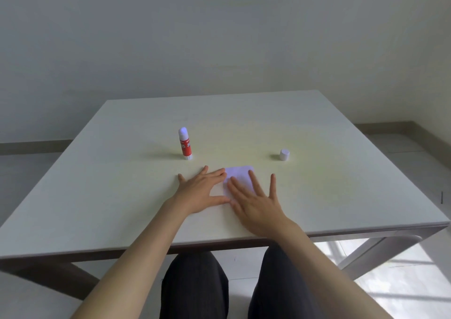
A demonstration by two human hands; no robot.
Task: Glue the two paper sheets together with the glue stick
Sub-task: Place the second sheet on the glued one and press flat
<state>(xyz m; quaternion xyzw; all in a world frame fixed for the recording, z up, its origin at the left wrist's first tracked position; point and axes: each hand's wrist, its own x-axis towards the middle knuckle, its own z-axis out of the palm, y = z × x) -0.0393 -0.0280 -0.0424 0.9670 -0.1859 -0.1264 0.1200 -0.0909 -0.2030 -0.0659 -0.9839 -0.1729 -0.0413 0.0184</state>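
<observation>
A small white paper [238, 173] lies flat on the table near its middle; whether it is one sheet or two stacked I cannot tell. My left hand [202, 193] rests flat, fingers spread, with its fingertips on the paper's left edge. My right hand [256, 201] lies flat across the paper's near part, fingers spread. Neither hand grips anything. A red glue stick [185, 144] stands upright behind my left hand, its white glue tip bare. Its white cap [284, 154] sits apart on the table to the right.
The pale table [122, 196] stands against a plain wall. Its near edge runs just behind my wrists, above my dark-trousered knees. Floor shows to the right of the table.
</observation>
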